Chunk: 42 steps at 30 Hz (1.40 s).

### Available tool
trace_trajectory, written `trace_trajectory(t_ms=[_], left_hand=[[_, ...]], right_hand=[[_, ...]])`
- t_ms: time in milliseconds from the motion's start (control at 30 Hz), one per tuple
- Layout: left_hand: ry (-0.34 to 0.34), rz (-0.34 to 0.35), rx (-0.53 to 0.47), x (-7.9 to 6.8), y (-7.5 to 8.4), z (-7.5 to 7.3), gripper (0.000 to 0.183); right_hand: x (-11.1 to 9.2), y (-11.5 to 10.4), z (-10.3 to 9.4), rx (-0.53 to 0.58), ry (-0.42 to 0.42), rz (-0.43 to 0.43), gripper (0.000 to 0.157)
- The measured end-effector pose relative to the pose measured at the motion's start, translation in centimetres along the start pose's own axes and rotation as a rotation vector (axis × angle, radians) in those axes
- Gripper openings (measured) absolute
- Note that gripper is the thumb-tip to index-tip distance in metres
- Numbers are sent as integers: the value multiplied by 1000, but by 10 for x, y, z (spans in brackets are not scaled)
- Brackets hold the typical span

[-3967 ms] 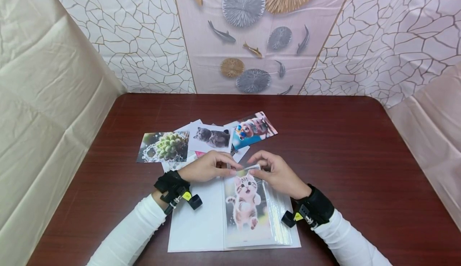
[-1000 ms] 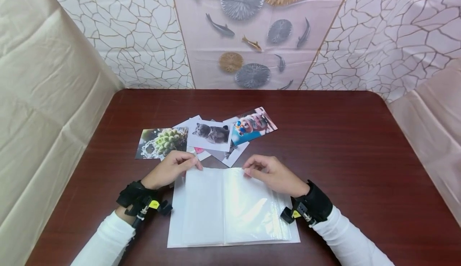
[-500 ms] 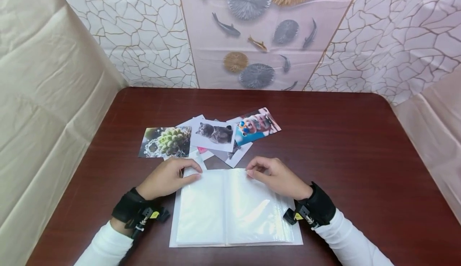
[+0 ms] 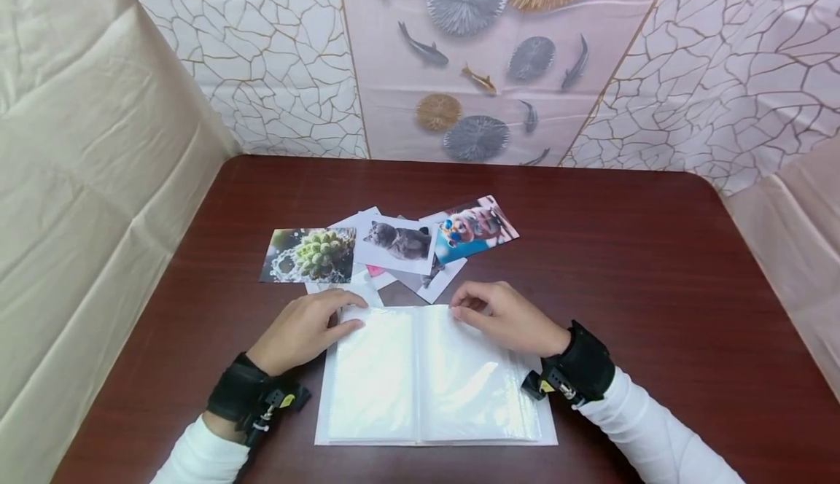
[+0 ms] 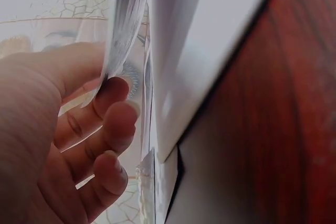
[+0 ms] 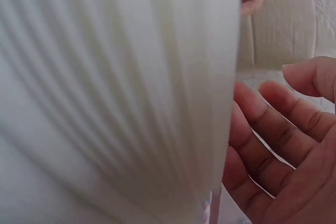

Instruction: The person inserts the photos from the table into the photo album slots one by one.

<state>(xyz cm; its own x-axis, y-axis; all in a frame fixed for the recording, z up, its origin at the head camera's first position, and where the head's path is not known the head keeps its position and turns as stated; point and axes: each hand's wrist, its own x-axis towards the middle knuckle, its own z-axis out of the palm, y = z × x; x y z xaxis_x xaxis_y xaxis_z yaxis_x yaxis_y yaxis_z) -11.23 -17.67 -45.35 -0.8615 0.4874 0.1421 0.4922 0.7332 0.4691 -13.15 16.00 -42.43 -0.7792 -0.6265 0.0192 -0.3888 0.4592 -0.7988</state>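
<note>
A white photo album lies spread on the table, clear sleeves showing on both sides. At the upper left corner, my left hand holds the turned sleeve, thumb on top and fingers beneath. The left wrist view shows this sleeve running between the thumb and index finger, with the other fingers loosely bent. My right hand is at the top edge of the right page. In the right wrist view, its fingertips touch the edge of the fanned pages, while its thumb stands apart from them.
Beyond the album lie overlapping photos: a succulent print, a grey cat print and a print of an animal with blue beads. More prints lie under them. The dark red table extends to a patterned backdrop.
The page with the kitten picture has gone from view, and blank sleeves now face up. My left hand has moved left with a turned sleeve; my right hand stays near the top edge.
</note>
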Motion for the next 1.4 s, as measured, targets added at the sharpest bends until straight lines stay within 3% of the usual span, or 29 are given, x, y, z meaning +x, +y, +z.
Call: trace_trajectory(t_ms=[300, 633, 833, 1133, 1400], left_hand=[[-32, -73, -103, -8, -7, 3, 29], [-50, -80, -136, -12, -10, 2, 34], [-54, -65, -107, -13, -12, 3, 35], [-69, -89, -105, -11, -9, 2, 34], [-49, -92, -94, -12, -11, 3, 35]], right_hand=[[30, -4, -17, -147, -41, -10, 14], [97, 2, -19, -372, -67, 40, 14], [137, 6, -19, -435, -93, 129, 21], [170, 4, -14, -582, -181, 209, 45], [185, 8, -2, -678, -160, 293, 76]])
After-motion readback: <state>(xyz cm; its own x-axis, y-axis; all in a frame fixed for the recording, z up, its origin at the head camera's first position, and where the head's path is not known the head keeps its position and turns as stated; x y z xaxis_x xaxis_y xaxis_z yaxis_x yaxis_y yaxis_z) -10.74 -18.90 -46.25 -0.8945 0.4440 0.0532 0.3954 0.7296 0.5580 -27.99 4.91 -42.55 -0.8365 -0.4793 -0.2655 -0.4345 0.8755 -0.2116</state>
